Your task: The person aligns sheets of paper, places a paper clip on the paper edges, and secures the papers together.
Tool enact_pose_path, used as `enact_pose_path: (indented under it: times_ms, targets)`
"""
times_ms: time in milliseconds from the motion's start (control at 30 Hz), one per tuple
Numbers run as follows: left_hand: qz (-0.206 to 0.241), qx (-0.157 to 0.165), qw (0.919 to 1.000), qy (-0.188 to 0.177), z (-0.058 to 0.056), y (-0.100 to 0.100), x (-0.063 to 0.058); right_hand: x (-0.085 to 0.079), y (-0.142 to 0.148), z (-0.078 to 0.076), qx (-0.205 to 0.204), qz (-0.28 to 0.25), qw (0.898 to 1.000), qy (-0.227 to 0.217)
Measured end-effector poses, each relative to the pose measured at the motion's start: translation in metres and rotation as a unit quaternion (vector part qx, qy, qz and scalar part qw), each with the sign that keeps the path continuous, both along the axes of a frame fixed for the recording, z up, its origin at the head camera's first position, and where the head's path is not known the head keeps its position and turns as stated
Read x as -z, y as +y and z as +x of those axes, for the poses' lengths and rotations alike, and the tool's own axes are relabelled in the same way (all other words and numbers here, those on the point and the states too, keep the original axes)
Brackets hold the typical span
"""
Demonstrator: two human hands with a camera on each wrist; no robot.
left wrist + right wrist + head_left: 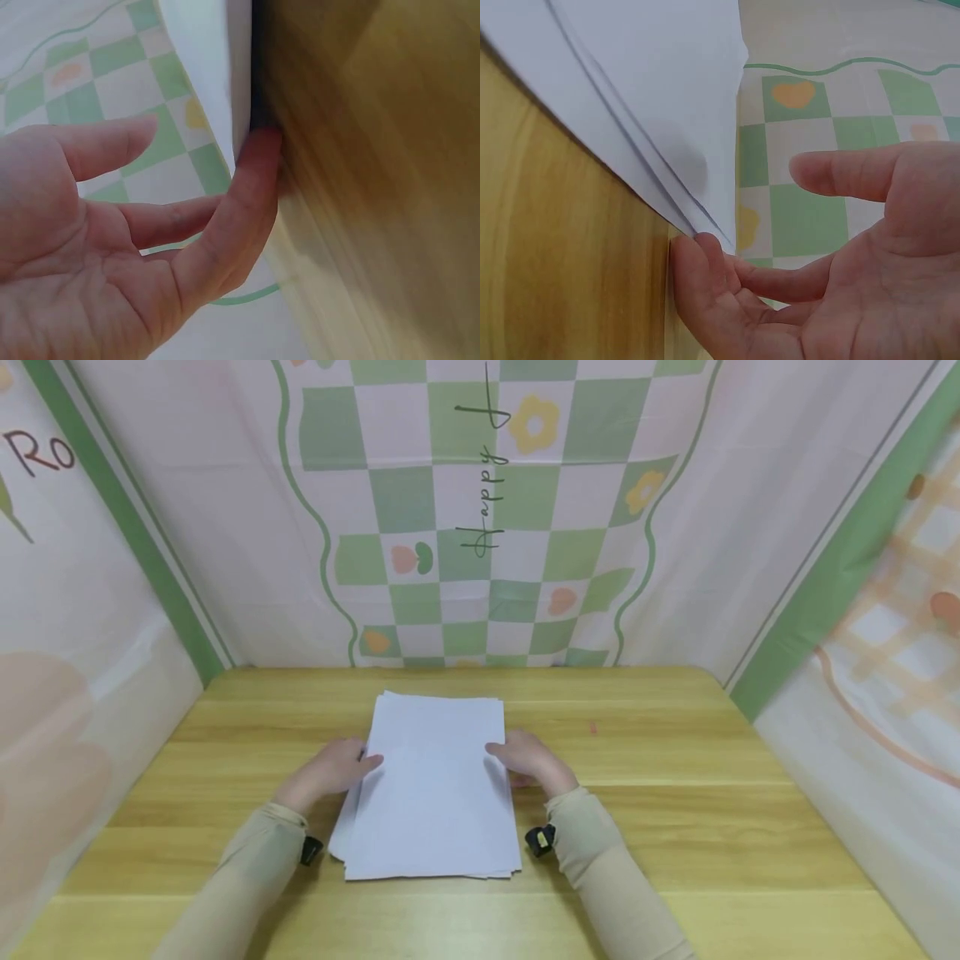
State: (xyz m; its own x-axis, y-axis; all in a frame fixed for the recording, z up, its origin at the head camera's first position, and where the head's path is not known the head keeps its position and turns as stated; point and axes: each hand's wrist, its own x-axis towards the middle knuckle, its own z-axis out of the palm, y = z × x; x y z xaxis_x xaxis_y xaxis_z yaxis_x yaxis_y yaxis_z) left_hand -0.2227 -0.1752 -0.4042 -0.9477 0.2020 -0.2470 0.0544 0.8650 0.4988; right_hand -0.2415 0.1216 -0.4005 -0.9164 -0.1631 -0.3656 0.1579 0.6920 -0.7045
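Observation:
A stack of white paper sheets [435,793] lies flat on the wooden table, its edges uneven at the lower left and bottom. At the stack's left edge is my left hand [337,768], its thumb over the top sheet. The left wrist view shows that thumb [112,146] raised off the paper, while bent fingertips [262,146] touch the edge near the tabletop. On the opposite side, my right hand [528,756] touches the right edge. Its thumb [840,172] also stands away from the sheets, with fingertips [694,262] against the paper's lower edge.
The wooden table [675,827] extends around the stack and ends at a patterned cloth backdrop [465,510]. Cloth walls stand on both sides. A small reddish mark [593,727] is on the table right of the stack. Black devices [540,841] sit at both wrists.

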Motion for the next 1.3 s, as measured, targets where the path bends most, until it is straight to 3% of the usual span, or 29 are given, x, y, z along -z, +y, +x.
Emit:
enact_pose_path:
  times_ms: [567,1000,1300]
  targets:
    - [0.04,-0.026,0.9989,0.002,0.0012,0.002,0.0055,-0.0054,0.0021,-0.0021,-0.026,0.037,0.999,0.009]
    - [0.044,-0.033,0.9982,0.024,-0.0002,0.0064,0.0064,-0.0041,0.0051,-0.0077,0.026,-0.042,0.998,-0.036]
    - [0.054,-0.036,0.9976,0.026,-0.0017,0.0089,0.0077,-0.0037,0.0086,-0.0085,0.044,-0.066,0.996,-0.051]
